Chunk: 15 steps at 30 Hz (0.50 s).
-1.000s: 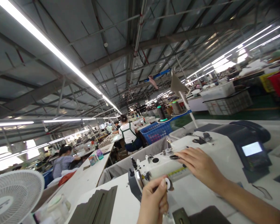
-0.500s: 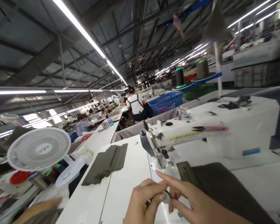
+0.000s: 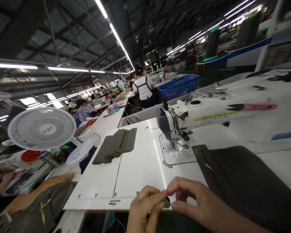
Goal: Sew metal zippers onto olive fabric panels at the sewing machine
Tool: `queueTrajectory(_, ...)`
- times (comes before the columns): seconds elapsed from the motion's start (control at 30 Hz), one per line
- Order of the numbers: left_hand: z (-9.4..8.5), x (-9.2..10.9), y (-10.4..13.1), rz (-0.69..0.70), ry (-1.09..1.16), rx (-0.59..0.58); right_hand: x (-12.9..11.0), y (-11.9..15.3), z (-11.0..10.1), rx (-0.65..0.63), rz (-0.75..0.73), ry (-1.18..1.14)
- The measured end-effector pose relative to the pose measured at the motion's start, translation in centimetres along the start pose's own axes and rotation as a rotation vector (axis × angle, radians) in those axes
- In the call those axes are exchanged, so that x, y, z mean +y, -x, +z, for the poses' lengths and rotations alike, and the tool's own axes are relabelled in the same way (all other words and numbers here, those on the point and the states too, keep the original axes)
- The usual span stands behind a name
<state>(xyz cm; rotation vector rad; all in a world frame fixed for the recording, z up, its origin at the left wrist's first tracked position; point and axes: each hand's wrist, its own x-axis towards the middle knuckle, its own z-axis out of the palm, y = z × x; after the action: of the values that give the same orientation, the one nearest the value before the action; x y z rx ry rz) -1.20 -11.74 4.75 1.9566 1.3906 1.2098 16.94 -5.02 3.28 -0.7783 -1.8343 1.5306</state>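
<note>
Near the table's front edge, my left hand (image 3: 147, 207) is closed, its thumb and fingers pinching a small round metal bobbin (image 3: 167, 202). My right hand (image 3: 192, 197) meets it from the other side, with index fingertip and thumb curled at the bobbin's edge. The fingers cover part of the bobbin. Beyond the hands stands a white sewing machine (image 3: 223, 119), its needle area over the metal plate. To the right of the plate lies a dark olive fabric piece (image 3: 242, 171) with a zipper (image 3: 206, 161) along a strip.
A stack of olive fabric pieces (image 3: 115, 145) lies left on the white table (image 3: 140, 168). A white fan (image 3: 45, 129) stands further left. Pink-handled snips (image 3: 254, 106) rest against the machine arm. Behind are a blue crate (image 3: 178, 87) and a seated person (image 3: 144, 87).
The view has tilted down and shifted, so the table's front edge now shows. Both hands have drawn back from the machine towards that edge, still around the bobbin.
</note>
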Motion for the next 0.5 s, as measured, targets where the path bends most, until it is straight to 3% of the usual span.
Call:
queueTrajectory(0.1, 0.4, -0.3, 0.5, 0.003, 0.053, 0.1, 0.2, -1.0, 1.3, 0.046, -0.016, -0.131)
queueTrajectory(0.23, 0.1, -0.5, 0.9, -0.072, 0.138, 0.087, 0.5, -1.1, 1.9, -0.001, -0.064, -0.108)
queueTrajectory(0.37, -0.3, -0.6, 1.1, -0.132, 0.178, 0.084, 0.2, -0.3, 1.8, -0.06, -0.161, 0.133)
queueTrajectory(0.5, -0.3, -0.8, 1.4, -0.149, 0.118, 0.26, 1.2, 1.5, 1.3, -0.164, -0.265, 0.415)
